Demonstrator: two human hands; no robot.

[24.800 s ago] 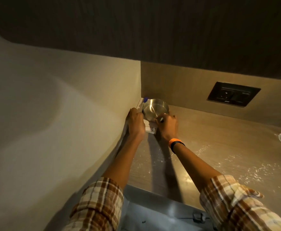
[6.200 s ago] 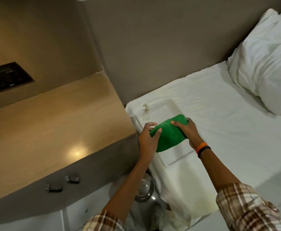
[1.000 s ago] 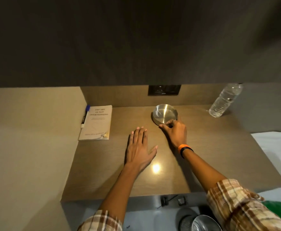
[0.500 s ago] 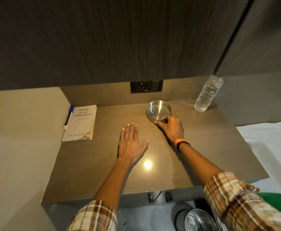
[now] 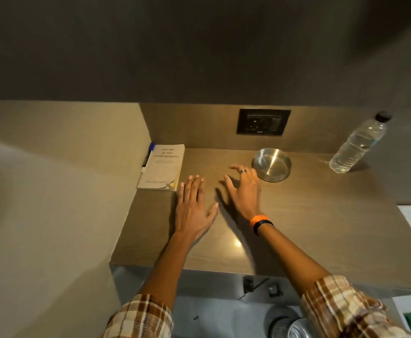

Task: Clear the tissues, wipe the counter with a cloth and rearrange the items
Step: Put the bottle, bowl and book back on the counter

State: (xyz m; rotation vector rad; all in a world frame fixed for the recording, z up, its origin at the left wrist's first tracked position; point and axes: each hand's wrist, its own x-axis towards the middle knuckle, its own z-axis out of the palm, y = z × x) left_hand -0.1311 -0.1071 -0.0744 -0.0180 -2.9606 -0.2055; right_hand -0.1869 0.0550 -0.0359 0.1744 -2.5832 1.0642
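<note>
My left hand lies flat and open on the counter, holding nothing. My right hand, fingers spread and empty, hovers just beside the steel bowl, apart from it. The bowl stands empty near the back edge, below the socket. A book and pen occupy the back left corner; a water bottle, holding clear water, the back right.
</note>
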